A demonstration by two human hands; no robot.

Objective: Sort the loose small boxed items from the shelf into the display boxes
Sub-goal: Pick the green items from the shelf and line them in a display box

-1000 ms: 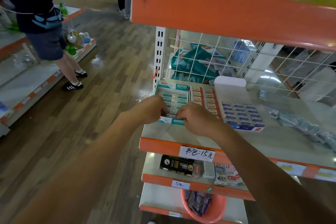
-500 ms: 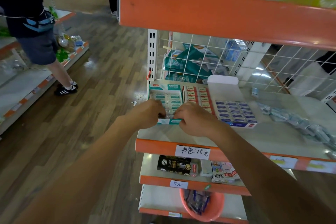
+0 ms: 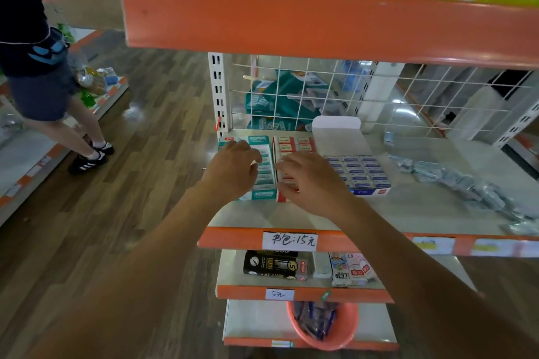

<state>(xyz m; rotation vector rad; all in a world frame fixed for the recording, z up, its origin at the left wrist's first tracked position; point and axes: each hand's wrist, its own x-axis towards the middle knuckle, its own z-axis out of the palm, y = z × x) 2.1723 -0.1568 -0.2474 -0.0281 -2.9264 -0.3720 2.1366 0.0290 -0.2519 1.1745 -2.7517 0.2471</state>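
My left hand (image 3: 233, 172) and right hand (image 3: 313, 183) hover spread and empty over the teal display box (image 3: 264, 195) and red display box (image 3: 285, 197). Nudging them toward six o'clock could spill them.

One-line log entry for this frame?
left hand: open over teal display box | right hand: open over red display box | blue display box: untouched

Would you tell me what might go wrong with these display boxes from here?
The teal display box sits at the left end of the shelf; the left hand over it might nudge it off. The red display box stands tight beside it, so the right hand may misplace items.
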